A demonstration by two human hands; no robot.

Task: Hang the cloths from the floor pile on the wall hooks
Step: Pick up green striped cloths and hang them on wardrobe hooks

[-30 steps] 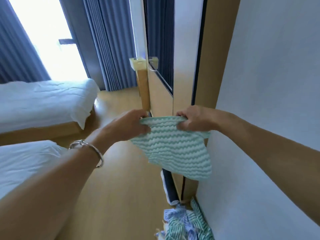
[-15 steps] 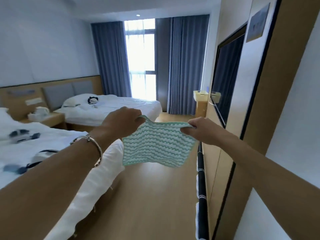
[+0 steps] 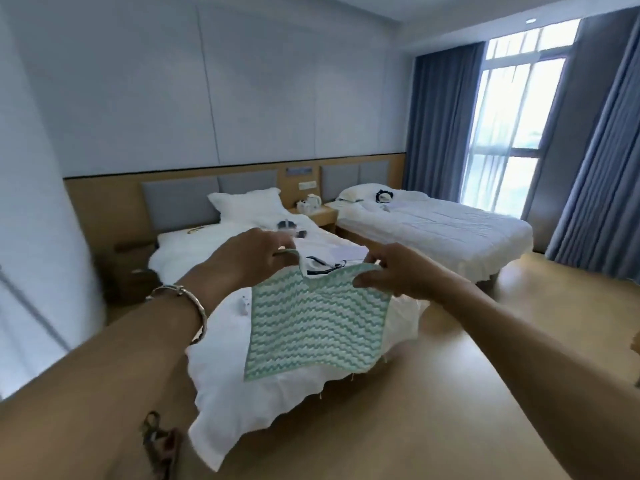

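The left hand (image 3: 247,263) and right hand (image 3: 401,277) each pinch 1 top corner of the green zigzag cloth (image 3: 317,329), which hangs in the air between them, before the foot corner of the near bed (image 3: 225,393). It looks light, soft and limp, its top edge sagging in the middle, so a hold near that edge should serve best for a hook; no hook is in view.

The cloth (image 3: 311,327) has green and white zigzag stripes. The bedding (image 3: 225,375) is white, the curtains (image 3: 440,116) blue-grey, the floor (image 3: 467,393) light brown.
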